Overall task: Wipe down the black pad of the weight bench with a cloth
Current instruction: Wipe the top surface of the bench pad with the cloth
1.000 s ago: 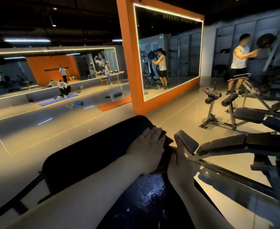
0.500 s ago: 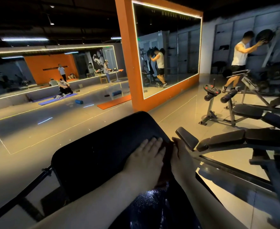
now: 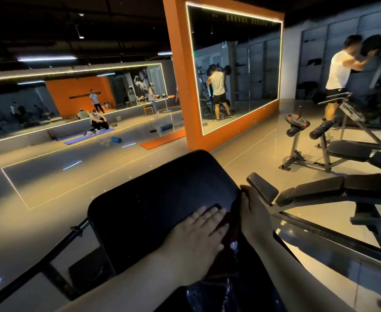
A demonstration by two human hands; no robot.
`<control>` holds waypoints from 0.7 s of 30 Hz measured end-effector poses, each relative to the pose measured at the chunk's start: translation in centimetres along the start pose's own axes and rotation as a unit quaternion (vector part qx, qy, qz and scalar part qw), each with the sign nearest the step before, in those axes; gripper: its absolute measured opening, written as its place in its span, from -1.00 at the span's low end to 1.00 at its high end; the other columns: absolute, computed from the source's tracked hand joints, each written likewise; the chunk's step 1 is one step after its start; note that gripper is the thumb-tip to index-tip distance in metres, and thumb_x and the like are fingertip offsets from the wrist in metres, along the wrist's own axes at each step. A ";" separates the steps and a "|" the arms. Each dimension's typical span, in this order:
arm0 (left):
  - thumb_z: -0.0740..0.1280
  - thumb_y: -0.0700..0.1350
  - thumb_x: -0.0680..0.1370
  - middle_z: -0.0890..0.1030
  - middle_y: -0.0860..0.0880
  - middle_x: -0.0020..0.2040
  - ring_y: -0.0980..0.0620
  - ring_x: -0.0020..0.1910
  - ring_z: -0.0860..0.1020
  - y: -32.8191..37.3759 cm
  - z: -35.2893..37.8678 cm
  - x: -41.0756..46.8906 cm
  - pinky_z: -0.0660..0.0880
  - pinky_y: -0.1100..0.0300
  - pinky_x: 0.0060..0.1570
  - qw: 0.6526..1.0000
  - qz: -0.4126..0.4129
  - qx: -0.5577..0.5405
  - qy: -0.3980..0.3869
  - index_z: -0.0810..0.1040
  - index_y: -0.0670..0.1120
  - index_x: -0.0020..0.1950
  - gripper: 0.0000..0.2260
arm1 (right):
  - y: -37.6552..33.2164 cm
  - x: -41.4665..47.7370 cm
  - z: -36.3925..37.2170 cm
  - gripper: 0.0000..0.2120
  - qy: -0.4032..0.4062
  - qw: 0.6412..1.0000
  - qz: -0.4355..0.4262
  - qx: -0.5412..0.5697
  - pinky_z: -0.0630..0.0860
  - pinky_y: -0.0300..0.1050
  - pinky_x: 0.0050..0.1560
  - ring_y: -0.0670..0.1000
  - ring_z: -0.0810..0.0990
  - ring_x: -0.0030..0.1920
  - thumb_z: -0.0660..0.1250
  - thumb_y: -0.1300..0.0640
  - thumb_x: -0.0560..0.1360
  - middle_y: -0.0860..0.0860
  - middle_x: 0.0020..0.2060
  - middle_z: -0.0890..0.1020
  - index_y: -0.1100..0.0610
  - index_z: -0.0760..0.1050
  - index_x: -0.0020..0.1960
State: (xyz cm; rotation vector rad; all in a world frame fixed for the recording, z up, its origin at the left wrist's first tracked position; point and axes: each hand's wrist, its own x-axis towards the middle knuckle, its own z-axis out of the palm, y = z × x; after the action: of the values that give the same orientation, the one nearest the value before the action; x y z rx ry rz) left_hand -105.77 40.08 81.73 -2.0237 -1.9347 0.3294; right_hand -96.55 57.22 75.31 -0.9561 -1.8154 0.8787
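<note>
Your left grip drew the cloth back toward you from the pad's far end, fingers flat on it. Your right grip lay along the pad's right edge; whether it clasped was unclear. Even pressure and overlapping strokes would have served best.

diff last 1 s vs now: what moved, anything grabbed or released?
The left hand, fingers flat on the cloth, slid it back along the black pad toward the person, leaving more of the pad's far end bare. Nothing was taken hold of or let go. The right hand stayed at the pad's right edge.
</note>
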 end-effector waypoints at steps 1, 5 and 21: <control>-0.14 0.05 0.72 -0.27 -0.06 0.63 0.01 0.61 -0.27 -1.0 -0.3 -0.4 -0.38 -0.04 0.53 1.000 0.000 0.014 0.003 -0.08 -0.03 0.65 -0.51 | 0.0 0.0 0.0 -0.58 0.000 1.000 0.003 0.001 0.55 0.05 -0.07 0.01 0.62 -0.01 -0.09 -0.16 0.60 -0.09 -0.03 0.64 -0.06 0.39 0.28; -0.13 0.01 0.72 -0.28 -0.07 0.63 0.00 0.61 -0.26 -5.7 -1.4 -0.5 -0.32 -0.03 0.56 0.989 -0.143 -0.012 0.028 -0.15 -0.01 0.65 -0.51 | -0.3 0.1 -0.2 -0.69 -0.002 1.000 0.024 -0.010 0.40 -0.02 -0.06 0.00 0.51 -0.03 0.02 0.04 0.67 -0.09 0.02 0.61 -0.05 0.40 0.34; 0.03 -0.09 0.69 -0.30 -0.04 0.63 -0.03 0.59 -0.33 -4.0 -1.5 -4.1 -0.31 -0.04 0.56 0.977 -0.196 -0.043 0.068 -0.09 -0.09 0.64 -0.45 | 0.4 0.4 0.1 -0.79 0.003 0.998 -0.054 -0.022 0.51 0.09 -0.06 0.06 0.55 -0.03 0.03 0.06 0.59 -0.08 -0.10 0.55 -0.09 0.42 0.08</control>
State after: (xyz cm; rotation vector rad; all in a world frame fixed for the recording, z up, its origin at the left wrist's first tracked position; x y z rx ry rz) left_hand -109.10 36.05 84.47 -1.6112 -2.2284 0.0115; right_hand -96.66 57.73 75.14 -0.8782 -1.8691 0.7711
